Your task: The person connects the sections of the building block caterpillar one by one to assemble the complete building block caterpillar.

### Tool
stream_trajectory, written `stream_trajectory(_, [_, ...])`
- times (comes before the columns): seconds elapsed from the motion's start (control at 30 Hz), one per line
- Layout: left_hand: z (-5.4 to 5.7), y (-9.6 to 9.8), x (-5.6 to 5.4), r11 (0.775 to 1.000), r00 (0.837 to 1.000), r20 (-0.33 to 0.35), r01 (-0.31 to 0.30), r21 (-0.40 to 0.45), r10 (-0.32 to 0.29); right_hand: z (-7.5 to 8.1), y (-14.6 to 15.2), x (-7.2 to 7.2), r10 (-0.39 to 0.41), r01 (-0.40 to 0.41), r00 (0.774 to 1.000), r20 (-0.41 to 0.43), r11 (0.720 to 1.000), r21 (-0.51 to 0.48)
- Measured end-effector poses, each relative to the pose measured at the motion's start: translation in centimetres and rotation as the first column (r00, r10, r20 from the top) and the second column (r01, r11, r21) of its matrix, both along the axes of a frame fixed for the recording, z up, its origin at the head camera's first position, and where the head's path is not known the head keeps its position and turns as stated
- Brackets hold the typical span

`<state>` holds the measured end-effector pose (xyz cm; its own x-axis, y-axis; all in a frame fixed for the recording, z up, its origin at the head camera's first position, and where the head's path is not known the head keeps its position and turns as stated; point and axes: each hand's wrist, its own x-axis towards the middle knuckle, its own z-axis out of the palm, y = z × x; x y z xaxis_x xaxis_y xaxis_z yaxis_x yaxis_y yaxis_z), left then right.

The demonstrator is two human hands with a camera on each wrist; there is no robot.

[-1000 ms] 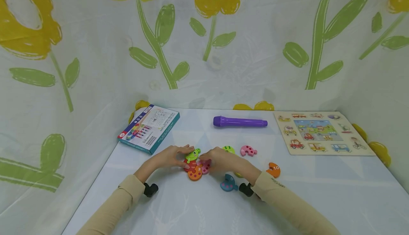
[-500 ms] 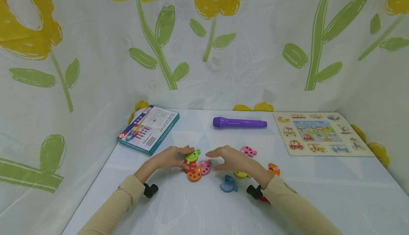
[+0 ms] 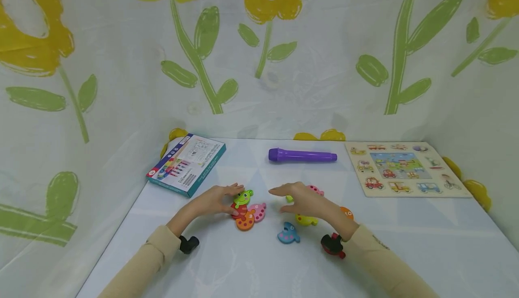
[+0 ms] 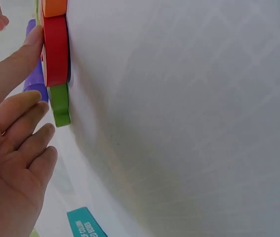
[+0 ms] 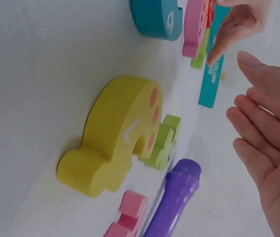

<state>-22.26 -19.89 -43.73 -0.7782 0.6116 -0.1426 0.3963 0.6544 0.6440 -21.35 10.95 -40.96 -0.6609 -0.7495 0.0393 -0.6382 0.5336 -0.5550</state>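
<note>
A chain of joined wooden pieces lies at the table's middle: green frog head (image 3: pixel 244 196), red piece (image 3: pixel 238 209), orange piece (image 3: pixel 246 220) and pink piece (image 3: pixel 259 211). My left hand (image 3: pixel 228 198) rests against its left side with straight fingers. In the left wrist view the thumb (image 4: pixel 17 63) presses the red piece (image 4: pixel 56 49). My right hand (image 3: pixel 285 199) hovers open, palm facing left, holding nothing, just above a yellow piece (image 3: pixel 306 220) and a light green piece (image 5: pixel 162 143). A blue piece (image 3: pixel 289 234) lies in front.
A purple marker (image 3: pixel 302 155) lies at the back middle, a teal box (image 3: pixel 187 163) at the back left, a vehicle puzzle board (image 3: pixel 405 168) at the back right. Another pink piece (image 3: pixel 317 190) and an orange piece (image 3: pixel 347 212) sit by my right wrist. Flowered cloth surrounds the table.
My right hand has lifted off the joined pieces and drawn back to the right, opening above the yellow piece. My left hand has stayed on the chain.
</note>
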Motion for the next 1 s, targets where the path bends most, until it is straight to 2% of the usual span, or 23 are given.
stream_trajectory(0.17, [-0.1,0.1,0.5,1.0,1.0,-0.004,-0.027,-0.01,0.027,0.2,0.8,-0.1,-0.051,0.05,0.999,0.014,0.999,0.019])
stream_trajectory(0.3, [-0.3,0.2,0.5,0.999,0.999,-0.008,-0.038,-0.026,0.038,0.2,1.5,-0.3,-0.078,0.077,0.997,0.02,0.996,0.035])
stream_trajectory(0.7, [-0.7,0.4,0.4,0.999,0.999,0.013,-0.039,-0.031,0.039,-0.5,1.9,-1.8,-0.098,0.099,0.995,-0.016,0.986,0.136])
stream_trajectory(1.0, [-0.6,0.3,0.3,0.999,0.999,0.026,-0.031,-0.016,0.031,-1.0,1.9,-3.1,-0.1,0.094,0.995,0.019,0.974,0.205])
